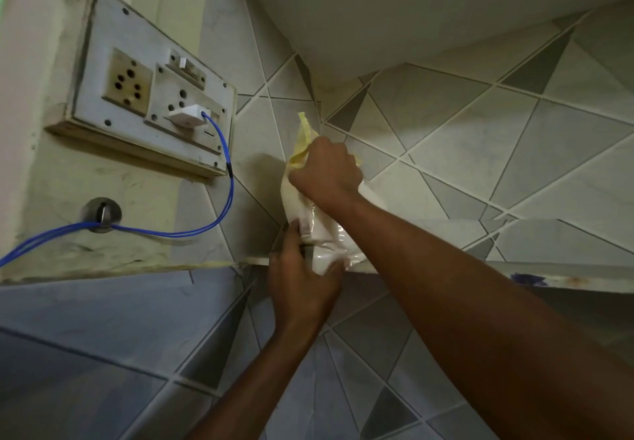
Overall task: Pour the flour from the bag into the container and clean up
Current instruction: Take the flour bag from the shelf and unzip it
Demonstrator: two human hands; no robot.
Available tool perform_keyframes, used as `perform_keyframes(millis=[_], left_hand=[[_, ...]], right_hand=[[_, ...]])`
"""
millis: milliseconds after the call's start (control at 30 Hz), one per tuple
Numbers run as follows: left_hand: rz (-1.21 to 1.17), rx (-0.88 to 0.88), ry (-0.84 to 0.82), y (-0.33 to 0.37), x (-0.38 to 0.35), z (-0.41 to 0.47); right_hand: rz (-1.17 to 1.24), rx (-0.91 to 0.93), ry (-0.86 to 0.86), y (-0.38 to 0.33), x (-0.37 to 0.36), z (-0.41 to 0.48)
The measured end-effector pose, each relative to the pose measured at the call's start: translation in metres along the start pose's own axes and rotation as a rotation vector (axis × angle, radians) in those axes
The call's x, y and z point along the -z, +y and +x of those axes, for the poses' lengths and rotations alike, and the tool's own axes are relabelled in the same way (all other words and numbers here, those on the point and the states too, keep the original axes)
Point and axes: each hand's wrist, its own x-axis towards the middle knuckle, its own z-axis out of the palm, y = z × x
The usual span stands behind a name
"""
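Far left on your wall: a worn white rectangular switchboard in a wooden frame, with a small white square plug adapter seated in its right-hand socket. From the adapter, a thin blue cable loops downward and runs left past a round grey metal wall fitting, leaving view at the left edge. Centre, lower: your left hand, raised from below, fingers and thumb curled round the bottom end of the bag. Centre: one clear plastic bag of white flour, standing roughly upright in the wall corner, its lower end at the front edge of the shelf; whether the shelf bears its weight cannot be told. Its crumpled pale yellow top sticks up above your fist. Centre, upper: your right hand, closed tightly round the bag's neck just under the yellow top, with the forearm crossing in from the lower right. Right: a pale stone shelf slab, its edge stained, running off to the right border. Behind and beneath it: grey and white wall tiles with a triangle pattern.
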Motion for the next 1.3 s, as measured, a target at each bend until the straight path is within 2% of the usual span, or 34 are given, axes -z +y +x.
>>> perform_keyframes(millis=[100, 233, 333, 500, 567, 633, 700, 733, 900, 1100, 1300], left_hand=[[-0.078, -0.022, -0.029, 0.003, 0.002, -0.003], [-0.257, 0.058, -0.119, 0.002, 0.005, -0.004], [-0.387, 0.171, -0.216, 0.010, 0.006, -0.008], [-0.559, 0.207, -0.271, 0.046, 0.002, -0.027], [-0.730, 0.284, -0.220, 0.060, -0.003, -0.033], [-1.034, 0.473, -0.136, 0.075, -0.005, -0.035], [-1.289, 0.619, -0.148, 0.087, -0.002, -0.037], [-1.342, 0.660, -0.182, 0.095, 0.000, -0.039], [-1.288, 0.723, -0.192, 0.152, 0.016, -0.060], [-1.191, 0.714, -0.173, 0.206, 0.033, -0.089], [-1.169, 0.659, -0.111, 0.249, 0.035, -0.130]], right_hand=[[-0.070, 0.044, 0.040, 0.009, 0.010, -0.005], [-0.133, 0.094, 0.055, 0.017, 0.020, -0.016], [-0.138, 0.086, 0.102, 0.022, 0.033, -0.025], [-0.074, 0.010, 0.188, 0.035, 0.069, -0.041], [-0.043, 0.007, 0.218, 0.035, 0.084, -0.046], [-0.009, -0.005, 0.232, 0.034, 0.105, -0.055], [0.018, -0.002, 0.252, 0.031, 0.128, -0.065], [0.028, 0.006, 0.264, 0.028, 0.137, -0.069], [0.100, 0.055, 0.325, 0.017, 0.180, -0.091], [0.233, 0.102, 0.406, 0.013, 0.225, -0.116], [0.315, 0.248, 0.489, 0.010, 0.264, -0.154]])
